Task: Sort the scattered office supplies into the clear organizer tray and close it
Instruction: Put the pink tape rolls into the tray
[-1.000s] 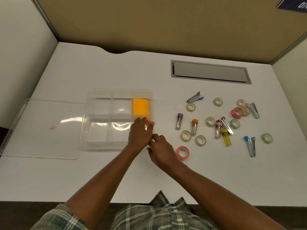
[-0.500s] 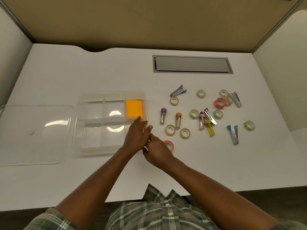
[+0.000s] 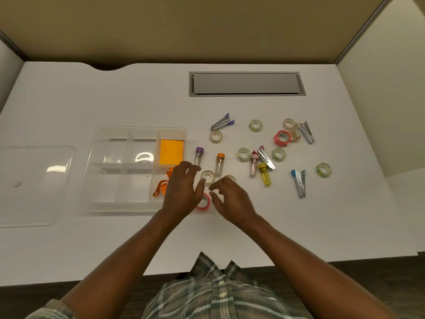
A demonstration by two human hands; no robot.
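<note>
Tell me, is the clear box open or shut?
Open. The lid lies flat on the desk beside the organizer tray, leaving its compartments uncovered.

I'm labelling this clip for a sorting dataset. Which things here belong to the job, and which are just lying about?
Job: clear organizer tray, its lid, orange sticky pad, orange item in the tray, loose tape rolls, capped tubes, mini staplers.
Just there: grey desk hatch, partition walls, plaid shirt.
</note>
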